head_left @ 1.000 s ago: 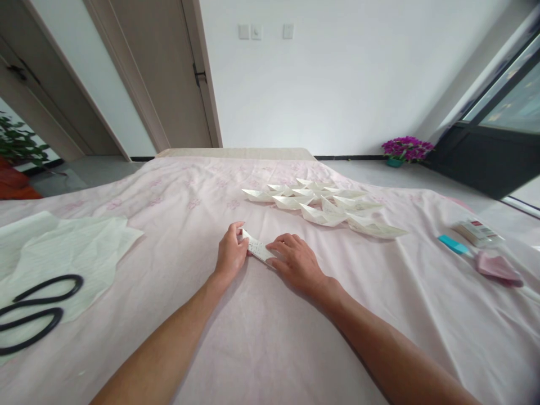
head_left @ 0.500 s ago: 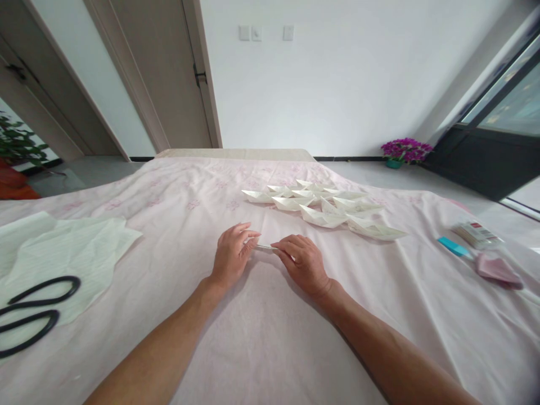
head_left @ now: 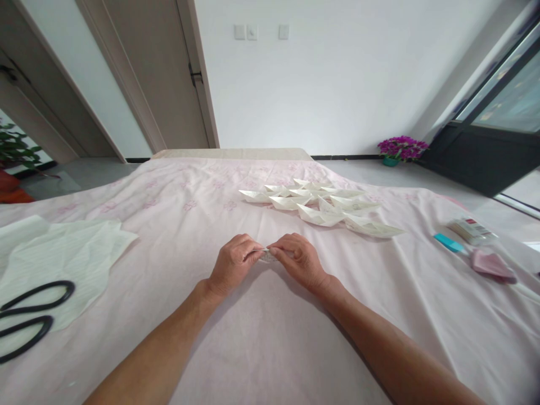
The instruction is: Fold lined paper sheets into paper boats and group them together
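Between my hands is a small folded piece of paper [head_left: 268, 256], pale with what looks like print on it; most of it is hidden behind my fingers. My left hand [head_left: 236, 260] pinches its left side between thumb and fingers. On the other side my right hand [head_left: 300, 260] is closed on it in the same way, the fingertips of both hands almost meeting. Just beyond my hands, several folded paper boats [head_left: 323, 215] stand in close rows on the pink cloth.
A pink floral tablecloth [head_left: 270, 349] covers the table. Black-handled scissors [head_left: 40, 306] lie on thin white paper sheets [head_left: 88, 247] at left. At right are a blue object [head_left: 448, 243], a clear pack [head_left: 473, 230] and a pink cloth piece [head_left: 493, 265].
My left fingers have closed in from a looser, spread pose and my hands have drawn nearer together. The paper now shows a printed face below the fingertips rather than a thin edge.
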`<state>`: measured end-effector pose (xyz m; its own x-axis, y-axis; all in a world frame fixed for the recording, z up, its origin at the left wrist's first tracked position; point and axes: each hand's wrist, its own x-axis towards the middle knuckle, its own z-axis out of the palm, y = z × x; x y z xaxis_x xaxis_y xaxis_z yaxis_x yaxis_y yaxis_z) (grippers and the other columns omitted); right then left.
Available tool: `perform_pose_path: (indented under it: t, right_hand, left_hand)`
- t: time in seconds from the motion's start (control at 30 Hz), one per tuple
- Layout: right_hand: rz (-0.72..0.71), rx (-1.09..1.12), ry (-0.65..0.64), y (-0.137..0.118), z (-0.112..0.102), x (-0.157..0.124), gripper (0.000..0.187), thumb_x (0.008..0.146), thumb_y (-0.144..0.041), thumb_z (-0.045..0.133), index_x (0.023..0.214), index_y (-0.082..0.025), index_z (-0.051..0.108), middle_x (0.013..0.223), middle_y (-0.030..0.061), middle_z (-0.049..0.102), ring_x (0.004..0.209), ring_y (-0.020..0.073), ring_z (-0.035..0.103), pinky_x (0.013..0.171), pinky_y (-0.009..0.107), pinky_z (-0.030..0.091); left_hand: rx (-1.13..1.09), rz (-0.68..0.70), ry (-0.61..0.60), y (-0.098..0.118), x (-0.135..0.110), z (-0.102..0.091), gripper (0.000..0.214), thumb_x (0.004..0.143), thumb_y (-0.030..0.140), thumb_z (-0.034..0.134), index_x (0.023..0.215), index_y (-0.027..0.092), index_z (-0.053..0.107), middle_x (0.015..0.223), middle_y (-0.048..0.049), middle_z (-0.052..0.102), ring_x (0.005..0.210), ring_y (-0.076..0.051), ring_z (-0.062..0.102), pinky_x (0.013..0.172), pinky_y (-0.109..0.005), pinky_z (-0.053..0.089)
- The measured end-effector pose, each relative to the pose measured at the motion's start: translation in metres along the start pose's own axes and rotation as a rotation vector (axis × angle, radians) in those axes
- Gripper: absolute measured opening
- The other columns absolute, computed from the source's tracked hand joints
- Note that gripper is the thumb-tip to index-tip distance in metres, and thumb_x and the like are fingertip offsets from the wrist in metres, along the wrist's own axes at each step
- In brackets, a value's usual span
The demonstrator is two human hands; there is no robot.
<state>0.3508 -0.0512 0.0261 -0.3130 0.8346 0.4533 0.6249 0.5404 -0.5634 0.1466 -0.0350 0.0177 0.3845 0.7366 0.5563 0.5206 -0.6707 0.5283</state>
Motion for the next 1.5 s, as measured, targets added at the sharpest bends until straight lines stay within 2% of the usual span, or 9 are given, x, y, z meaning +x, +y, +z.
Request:
perform_pose_path:
  t: [0.13, 0.33, 0.43, 0.67, 0.83, 1.07, 1.2, 1.3, 1.5]
  right_hand:
    - [-0.025, -0.074, 0.006, 0.0, 0.003, 0.001, 0.02, 0.093, -0.03, 0.059, 0.082, -0.023, 0.074, 0.079, 0.0019, 0.07, 0.076, 0.0159, 0.06, 0.076, 0.03, 0.041]
    - [-0.069, -0.127, 0.026, 0.002, 0.003, 0.001, 0.021, 0.094, -0.03, 0.059, 0.081, -0.023, 0.073, 0.077, 0.0023, 0.068, 0.076, 0.0158, 0.058, 0.074, 0.03, 0.039]
    - [-0.078, -0.148, -0.002, 0.004, 0.003, 0.0, 0.021, 0.094, -0.031, 0.059, 0.081, -0.022, 0.073, 0.077, 0.0023, 0.068, 0.075, 0.0157, 0.057, 0.074, 0.03, 0.038]
    - [-0.002, -0.143, -0.132, 0.003, 0.002, 0.002, 0.027, 0.097, -0.029, 0.051, 0.079, -0.02, 0.069, 0.076, 0.0013, 0.068, 0.073, 0.0146, 0.059, 0.071, 0.028, 0.037]
    - [0.05, -0.161, -0.197, 0.004, -0.001, 0.003, 0.028, 0.097, -0.03, 0.05, 0.078, -0.021, 0.067, 0.077, 0.0001, 0.069, 0.069, 0.0133, 0.059, 0.064, 0.025, 0.034]
    - [0.124, -0.317, -0.224, 0.016, -0.001, 0.004, 0.03, 0.098, -0.034, 0.051, 0.075, -0.021, 0.064, 0.076, 0.0011, 0.07, 0.068, 0.0143, 0.06, 0.06, 0.027, 0.028]
    - [0.132, -0.43, -0.216, 0.018, 0.0, 0.005, 0.029, 0.099, -0.034, 0.049, 0.077, -0.021, 0.064, 0.08, 0.0017, 0.07, 0.069, 0.0149, 0.059, 0.064, 0.029, 0.027]
    - [0.15, -0.521, -0.177, 0.018, 0.0, 0.005, 0.02, 0.095, -0.035, 0.055, 0.083, -0.02, 0.063, 0.083, 0.0017, 0.068, 0.077, 0.017, 0.058, 0.07, 0.029, 0.029]
    - [0.057, -0.642, -0.133, 0.012, 0.004, 0.003, 0.009, 0.095, -0.028, 0.056, 0.097, -0.021, 0.062, 0.097, 0.0048, 0.064, 0.091, 0.0213, 0.052, 0.077, 0.032, 0.03]
  left_hand:
    - [-0.058, -0.073, -0.041, 0.008, -0.001, 0.002, 0.019, 0.091, 0.036, 0.057, 0.084, 0.021, 0.067, 0.083, -0.0037, 0.065, 0.078, -0.017, 0.061, 0.073, -0.028, 0.045]
    - [0.0, -0.173, -0.179, 0.01, -0.001, 0.004, 0.042, 0.099, 0.043, 0.035, 0.077, 0.021, 0.063, 0.073, -0.0015, 0.058, 0.069, -0.016, 0.056, 0.067, -0.027, 0.041]
    - [-0.021, -0.146, -0.193, 0.006, -0.002, 0.006, 0.04, 0.097, 0.043, 0.041, 0.074, 0.021, 0.065, 0.072, -0.0017, 0.059, 0.068, -0.015, 0.055, 0.065, -0.026, 0.04]
    - [-0.045, -0.08, -0.081, -0.001, -0.007, 0.009, 0.029, 0.094, 0.037, 0.05, 0.076, 0.023, 0.069, 0.073, -0.003, 0.063, 0.069, -0.015, 0.058, 0.065, -0.025, 0.042]
    - [-0.016, -0.114, -0.145, -0.003, -0.005, 0.009, 0.031, 0.095, 0.036, 0.049, 0.074, 0.021, 0.067, 0.072, -0.002, 0.065, 0.067, -0.014, 0.06, 0.066, -0.024, 0.041]
    - [0.233, -0.226, -0.249, -0.006, -0.005, 0.011, 0.029, 0.097, 0.036, 0.046, 0.08, 0.022, 0.064, 0.07, -0.0006, 0.066, 0.062, -0.014, 0.058, 0.056, -0.025, 0.031]
    - [0.432, -0.203, -0.249, -0.005, -0.006, 0.01, 0.014, 0.095, 0.033, 0.052, 0.093, 0.023, 0.062, 0.084, -0.001, 0.068, 0.069, -0.016, 0.061, 0.055, -0.025, 0.032]
    - [0.537, -0.141, -0.202, -0.005, -0.008, 0.008, 0.011, 0.091, 0.028, 0.06, 0.099, 0.022, 0.061, 0.094, -0.0027, 0.065, 0.083, -0.018, 0.061, 0.068, -0.026, 0.042]
    - [0.442, 0.18, -0.259, -0.002, -0.013, 0.012, 0.024, 0.092, 0.011, 0.053, 0.112, 0.019, 0.062, 0.105, -0.0045, 0.066, 0.099, -0.017, 0.061, 0.091, -0.03, 0.05]
